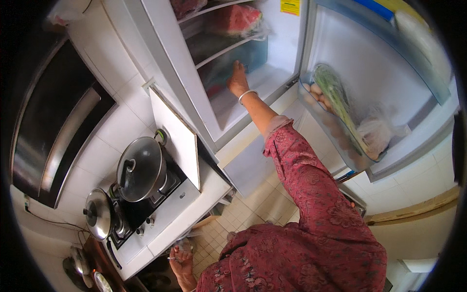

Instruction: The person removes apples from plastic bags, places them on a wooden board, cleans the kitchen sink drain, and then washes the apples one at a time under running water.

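Reaching into the open refrigerator, my right hand [238,78] is at the front of the translucent bluish drawer [257,54] below the shelves; its fingertips are by the drawer's handle area, and whether they grip it is unclear. A wrapped piece of watermelon [240,20] lies on the shelf above. My left hand [180,260] is low, beside the counter edge, fingers curled upward around what looks like a thin clear plastic bag [185,245].
The open fridge door holds eggs [315,89], wrapped green stalks [335,95] and a bagged item [374,133]. To the left, a large lidded pot [141,169] and a lidded pan [98,215] stand on the gas stove [146,219], beside a white panel [177,135].
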Motion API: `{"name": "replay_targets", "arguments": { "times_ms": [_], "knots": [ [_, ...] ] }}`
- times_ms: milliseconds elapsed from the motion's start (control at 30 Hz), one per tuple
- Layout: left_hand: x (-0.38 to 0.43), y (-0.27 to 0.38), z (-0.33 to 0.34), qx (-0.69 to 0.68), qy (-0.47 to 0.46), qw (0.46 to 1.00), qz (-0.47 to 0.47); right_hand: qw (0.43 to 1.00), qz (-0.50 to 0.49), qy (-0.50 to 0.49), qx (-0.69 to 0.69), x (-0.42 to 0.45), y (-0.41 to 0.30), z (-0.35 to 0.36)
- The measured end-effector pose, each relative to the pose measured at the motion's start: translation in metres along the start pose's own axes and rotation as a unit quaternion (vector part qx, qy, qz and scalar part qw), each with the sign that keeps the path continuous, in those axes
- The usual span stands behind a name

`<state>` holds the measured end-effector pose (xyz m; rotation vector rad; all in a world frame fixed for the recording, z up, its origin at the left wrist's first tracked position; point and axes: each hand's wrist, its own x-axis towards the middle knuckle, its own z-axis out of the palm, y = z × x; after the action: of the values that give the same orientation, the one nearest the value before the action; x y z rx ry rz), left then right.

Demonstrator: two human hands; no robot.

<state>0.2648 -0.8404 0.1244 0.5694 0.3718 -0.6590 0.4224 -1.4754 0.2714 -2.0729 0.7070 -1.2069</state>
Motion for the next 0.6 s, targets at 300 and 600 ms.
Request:
{"name": "replay_targets", "arguments": {
  "times_ms": [300, 600],
  "knots": [
    [0.040, -0.004, 0.039, 0.068, -0.059, 0.993, -0.079, 0.948, -0.011, -0.100, 0.301, -0.160, -0.061, -0.165],
    [0.030, -0.022, 0.079, 0.256, -0.074, 0.963, -0.045, 0.851, -0.192, 0.482, -0.083, -0.271, -0.112, -0.478]
  ]
}}
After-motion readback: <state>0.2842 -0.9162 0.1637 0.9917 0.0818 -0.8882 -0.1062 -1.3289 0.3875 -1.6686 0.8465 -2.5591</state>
